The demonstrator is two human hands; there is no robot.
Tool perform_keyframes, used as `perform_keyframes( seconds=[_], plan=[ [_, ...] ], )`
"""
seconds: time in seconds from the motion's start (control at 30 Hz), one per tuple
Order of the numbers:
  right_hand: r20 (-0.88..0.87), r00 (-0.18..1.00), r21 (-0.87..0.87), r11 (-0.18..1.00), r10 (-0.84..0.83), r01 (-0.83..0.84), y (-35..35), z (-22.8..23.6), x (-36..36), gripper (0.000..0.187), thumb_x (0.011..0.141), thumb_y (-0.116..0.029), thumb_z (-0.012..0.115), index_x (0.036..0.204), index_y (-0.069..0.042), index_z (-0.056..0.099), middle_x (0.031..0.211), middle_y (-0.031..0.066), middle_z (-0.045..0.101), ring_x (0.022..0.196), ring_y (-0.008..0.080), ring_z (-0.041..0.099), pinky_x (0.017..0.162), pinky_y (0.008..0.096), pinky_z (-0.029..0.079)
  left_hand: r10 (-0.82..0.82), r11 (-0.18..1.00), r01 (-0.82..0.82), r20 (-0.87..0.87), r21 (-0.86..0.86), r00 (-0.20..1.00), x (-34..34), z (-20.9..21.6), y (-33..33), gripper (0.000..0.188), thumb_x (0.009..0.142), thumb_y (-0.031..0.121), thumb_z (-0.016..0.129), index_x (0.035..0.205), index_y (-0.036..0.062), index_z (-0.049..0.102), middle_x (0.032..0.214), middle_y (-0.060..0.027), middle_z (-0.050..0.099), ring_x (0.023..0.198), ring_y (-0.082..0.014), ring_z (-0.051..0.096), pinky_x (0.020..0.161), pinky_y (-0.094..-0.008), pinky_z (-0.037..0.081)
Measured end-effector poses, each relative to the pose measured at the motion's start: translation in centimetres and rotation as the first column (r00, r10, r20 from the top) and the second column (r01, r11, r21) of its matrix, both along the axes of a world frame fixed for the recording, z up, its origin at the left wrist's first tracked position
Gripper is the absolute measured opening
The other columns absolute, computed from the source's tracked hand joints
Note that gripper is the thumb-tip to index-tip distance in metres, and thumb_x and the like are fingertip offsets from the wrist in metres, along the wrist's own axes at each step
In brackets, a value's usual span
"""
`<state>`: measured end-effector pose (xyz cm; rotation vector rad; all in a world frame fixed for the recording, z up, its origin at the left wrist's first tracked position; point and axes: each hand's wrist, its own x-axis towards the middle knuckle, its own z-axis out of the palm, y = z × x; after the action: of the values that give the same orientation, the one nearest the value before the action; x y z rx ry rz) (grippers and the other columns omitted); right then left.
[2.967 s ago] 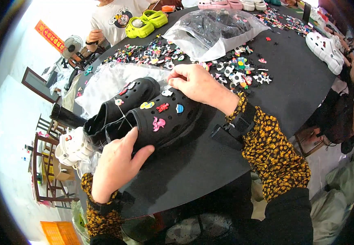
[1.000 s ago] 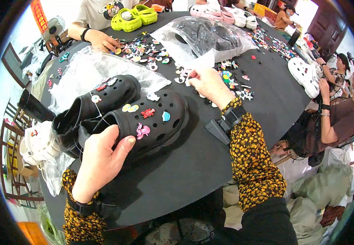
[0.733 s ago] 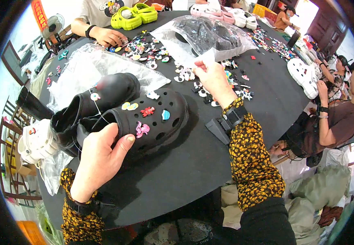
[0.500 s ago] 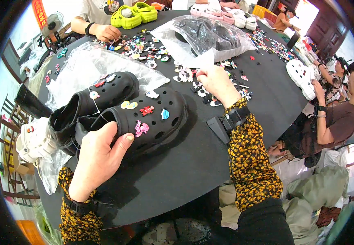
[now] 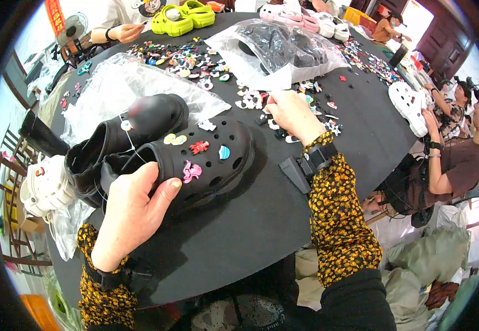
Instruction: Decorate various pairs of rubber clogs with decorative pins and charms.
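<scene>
My left hand grips a black clog at its heel opening, thumb on the outer side. That clog carries several charms: a pink octopus-like one, a red one, a striped blue one and yellow flip-flops. Its mate, a second black clog, lies behind it, joined by a thin white cord. Farther right, my right hand rests among loose charms, fingertips pinched together; whatever is between them is hidden.
A clear plastic bag lies behind the clogs on the dark table. Bagged black shoes and a charm pile lie farther back. White clogs stand left. A co-worker's hand is near green clogs; others sit right.
The co-worker's hand at the far left has lifted off the charm pile and moved left. My own hands and the black clogs stay almost where they were.
</scene>
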<state>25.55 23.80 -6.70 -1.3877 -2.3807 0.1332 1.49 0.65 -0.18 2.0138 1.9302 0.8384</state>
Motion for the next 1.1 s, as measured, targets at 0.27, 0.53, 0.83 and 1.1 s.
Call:
perform_keyframes(
  seconds=[0.27, 0.53, 0.83, 1.1],
  plan=[
    [-0.223, 0.975, -0.1, 0.995, -0.018, -0.004, -0.4, 1.2, -0.6, 0.019, 0.082, -0.016, 0.058, 0.093, -0.001, 0.064, 0.08, 0.0119, 0.066, 0.072, 0.0199, 0.063, 0.067, 0.0333, 0.049, 0.013, 1.0, -0.013, -0.016, -0.017, 1.0, 0.1, 0.3, 0.0, 0.035, 0.085, 0.024, 0.065, 0.07, -0.0012, 0.045, 0.058, -0.02, 0.049, 0.054, -0.0376, 0.053, 0.048, -0.0393, 0.039],
    [-0.506, 0.714, -0.011, 0.824, 0.484, -0.567, -8.5, 6.8, -4.1, 0.013, 0.08, -0.006, 0.061, 0.091, -0.002, 0.064, 0.08, 0.003, 0.064, 0.074, 0.009, 0.059, 0.07, 0.0252, 0.047, -0.003, 1.0, 0.003, 0.015, -0.012, 1.0, -0.4, 0.1, 0.1, 0.033, 0.084, 0.024, 0.066, 0.071, -0.0003, 0.047, 0.056, -0.0198, 0.051, 0.055, -0.0382, 0.055, 0.049, -0.0403, 0.041],
    [-0.068, 0.691, 0.165, 0.691, 0.72, -0.704, -11.4, 6.2, -5.4, 0.018, 0.076, -0.014, 0.064, 0.089, -0.004, 0.055, 0.087, 0.0124, 0.056, 0.089, 0.03, 0.053, 0.08, 0.0386, 0.042, -0.024, 0.999, 0.024, 0.002, 0.048, 1.0, -0.4, -0.4, 0.2, 0.035, 0.083, 0.022, 0.066, 0.069, -0.0008, 0.043, 0.054, -0.0173, 0.044, 0.046, -0.0302, 0.042, 0.045, -0.0376, 0.035],
    [-0.198, 0.623, 0.001, 0.635, 0.757, -0.772, -11.1, 6.5, -4.9, 0.027, 0.074, -0.011, 0.066, 0.097, -0.004, 0.054, 0.093, 0.013, 0.056, 0.091, 0.0313, 0.051, 0.081, 0.0391, 0.04, -0.035, 0.998, 0.036, -0.012, 0.051, 0.999, -0.5, -0.4, 0.3, 0.036, 0.082, 0.022, 0.067, 0.068, -0.0006, 0.043, 0.054, -0.018, 0.043, 0.048, -0.0351, 0.042, 0.046, -0.0388, 0.034]
  ],
)
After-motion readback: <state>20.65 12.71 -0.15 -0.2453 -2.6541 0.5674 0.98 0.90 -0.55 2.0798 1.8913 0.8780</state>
